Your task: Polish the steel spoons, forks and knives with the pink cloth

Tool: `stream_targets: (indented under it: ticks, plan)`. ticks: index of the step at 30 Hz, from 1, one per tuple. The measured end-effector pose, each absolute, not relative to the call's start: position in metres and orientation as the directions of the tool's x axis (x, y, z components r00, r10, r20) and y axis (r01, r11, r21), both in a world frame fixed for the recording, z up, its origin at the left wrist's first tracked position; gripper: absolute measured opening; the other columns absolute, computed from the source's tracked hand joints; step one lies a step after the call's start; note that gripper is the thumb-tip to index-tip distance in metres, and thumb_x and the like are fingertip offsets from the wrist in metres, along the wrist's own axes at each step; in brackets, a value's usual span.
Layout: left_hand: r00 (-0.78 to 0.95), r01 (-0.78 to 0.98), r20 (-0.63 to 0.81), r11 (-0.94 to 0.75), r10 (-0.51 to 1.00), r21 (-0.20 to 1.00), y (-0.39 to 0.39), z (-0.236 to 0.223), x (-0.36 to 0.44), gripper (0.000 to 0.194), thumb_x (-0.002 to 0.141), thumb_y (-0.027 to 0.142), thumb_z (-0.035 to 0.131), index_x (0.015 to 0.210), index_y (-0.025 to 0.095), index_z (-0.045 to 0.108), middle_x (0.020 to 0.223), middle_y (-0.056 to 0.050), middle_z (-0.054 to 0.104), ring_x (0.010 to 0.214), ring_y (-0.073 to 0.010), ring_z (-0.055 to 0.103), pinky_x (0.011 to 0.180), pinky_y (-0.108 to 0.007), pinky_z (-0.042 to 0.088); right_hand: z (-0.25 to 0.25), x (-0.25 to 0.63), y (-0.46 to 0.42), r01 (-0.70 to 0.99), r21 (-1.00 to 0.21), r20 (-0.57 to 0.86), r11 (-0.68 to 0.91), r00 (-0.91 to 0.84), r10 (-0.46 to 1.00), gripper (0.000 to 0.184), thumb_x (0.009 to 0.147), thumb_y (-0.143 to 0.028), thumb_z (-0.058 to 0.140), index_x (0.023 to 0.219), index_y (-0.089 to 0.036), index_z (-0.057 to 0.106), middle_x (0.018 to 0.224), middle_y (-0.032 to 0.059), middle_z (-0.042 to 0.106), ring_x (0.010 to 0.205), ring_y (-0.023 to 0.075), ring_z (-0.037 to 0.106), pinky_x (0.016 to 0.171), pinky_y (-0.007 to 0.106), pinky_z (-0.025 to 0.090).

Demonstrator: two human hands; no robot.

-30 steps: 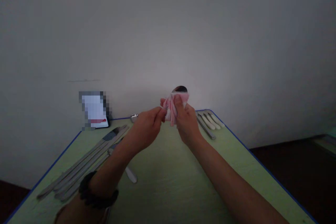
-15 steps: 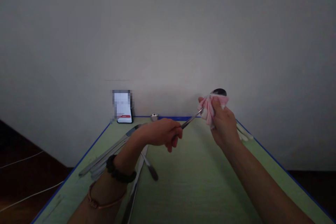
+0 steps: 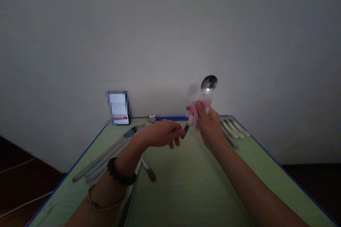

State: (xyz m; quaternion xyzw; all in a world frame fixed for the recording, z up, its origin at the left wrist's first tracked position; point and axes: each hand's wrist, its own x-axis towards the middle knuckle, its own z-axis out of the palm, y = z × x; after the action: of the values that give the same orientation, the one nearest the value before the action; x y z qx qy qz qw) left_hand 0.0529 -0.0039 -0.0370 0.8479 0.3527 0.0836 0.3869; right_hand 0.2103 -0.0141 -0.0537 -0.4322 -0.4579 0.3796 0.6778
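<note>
A large metal spoon is held up above the far part of the table, its bowl at the upper right. My right hand is closed around a pink and white cloth, which wraps the spoon's shaft below the bowl. Below the cloth the spoon's dark handle end sticks out toward the left. My left hand pinches the tip of that handle between thumb and fingers; its other fingers hang bent.
Several long-handled utensils lie on the left of the green table, partly under my left arm. A dark-ended utensil lies beside them. Several white-handled utensils lie at right. A phone and small metal object stand at the back.
My right hand with the cloth has slid down the spoon toward the handle, baring the bowl and upper shaft. The spoon now points more upward. The view has shifted slightly right.
</note>
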Motion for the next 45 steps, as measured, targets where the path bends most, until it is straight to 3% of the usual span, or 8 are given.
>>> stream_targets:
  ticks: [5,10,14,18,23,29,38,45]
  plan:
    - [0.566,0.582,0.124,-0.501,0.815,0.640,0.005,-0.033,0.041,0.025,0.086,0.035,0.046,0.078,0.017,0.061,0.071,-0.003,0.068,0.059,-0.0160,0.064,0.056,-0.025,0.046,-0.049,0.220,-0.015,0.105,-0.924,0.383,0.368,0.220,0.897,0.037,0.081,-0.050,0.052,0.078,-0.015,0.061,0.074,0.0062,0.068,0.062,0.0154,0.061,0.055,0.025,0.045]
    - [0.123,0.233,0.452,-0.469,0.883,0.852,0.011,-0.029,0.050,0.026,0.085,0.040,0.049,0.091,0.017,0.059,0.090,-0.005,0.066,0.080,-0.0173,0.063,0.070,-0.028,0.049,-0.051,0.215,-0.019,0.281,-0.889,0.358,0.362,-0.065,0.931,0.033,0.086,-0.044,0.045,0.072,-0.016,0.057,0.064,0.0013,0.062,0.054,0.0119,0.054,0.050,0.022,0.040]
    - [0.064,-0.393,0.335,-0.285,0.940,0.875,0.006,-0.027,0.066,0.028,0.083,0.041,0.050,0.084,0.015,0.060,0.083,-0.004,0.065,0.077,-0.0158,0.063,0.071,-0.028,0.050,-0.056,0.202,-0.027,0.392,-0.819,0.299,0.420,-0.333,0.894,0.032,0.090,-0.036,0.041,0.068,-0.016,0.054,0.059,-0.0013,0.057,0.049,0.0091,0.048,0.050,0.020,0.036]
    - [0.144,-0.648,0.231,-0.085,0.962,0.757,-0.002,-0.025,0.074,0.029,0.082,0.037,0.047,0.068,0.015,0.058,0.058,0.001,0.059,0.052,-0.0104,0.058,0.051,-0.021,0.045,-0.060,0.195,-0.031,0.490,-0.729,0.274,0.478,-0.430,0.860,0.032,0.092,-0.032,0.037,0.068,-0.016,0.051,0.061,-0.0005,0.056,0.054,0.0101,0.050,0.056,0.021,0.036]
    - [0.035,-0.776,0.085,-0.027,0.996,0.631,0.000,-0.017,0.060,0.040,0.082,0.033,0.046,0.046,0.019,0.035,0.035,0.009,0.037,0.030,-0.0060,0.038,0.033,-0.019,0.027,-0.060,0.209,-0.028,0.456,-0.743,0.166,0.491,-0.585,0.794,0.027,0.092,-0.037,0.038,0.077,-0.018,0.050,0.064,-0.0013,0.057,0.055,0.0099,0.049,0.056,0.021,0.037]
    - [-0.037,-0.887,0.082,-0.071,0.996,0.456,0.002,-0.003,0.038,0.042,0.085,0.021,0.039,0.045,0.020,0.028,0.032,0.010,0.032,0.025,-0.0055,0.032,0.029,-0.019,0.019,-0.051,0.231,-0.023,0.363,-0.851,0.024,0.379,-0.694,0.719,0.039,0.090,-0.047,0.039,0.068,-0.017,0.052,0.056,-0.0041,0.050,0.045,0.0077,0.043,0.047,0.020,0.035]
    - [0.201,-0.772,0.118,0.084,0.972,0.630,-0.020,-0.015,0.080,0.050,0.086,0.019,0.033,0.038,0.020,0.017,0.027,0.006,0.027,0.022,-0.0073,0.030,0.028,-0.021,0.023,-0.040,0.218,-0.031,0.339,-0.862,0.073,0.377,-0.653,0.753,0.044,0.089,-0.050,0.036,0.064,-0.017,0.051,0.055,-0.0033,0.052,0.044,0.0072,0.044,0.046,0.018,0.036]
    - [0.009,-0.836,0.146,-0.072,0.989,0.544,-0.013,0.002,0.054,0.046,0.080,0.014,0.032,0.038,0.020,0.016,0.025,0.006,0.027,0.022,-0.0080,0.029,0.029,-0.022,0.021,-0.041,0.245,-0.023,0.374,-0.869,-0.016,0.324,-0.675,0.738,0.042,0.083,-0.054,0.046,0.067,-0.017,0.052,0.058,-0.0033,0.052,0.046,0.0071,0.042,0.044,0.018,0.033]
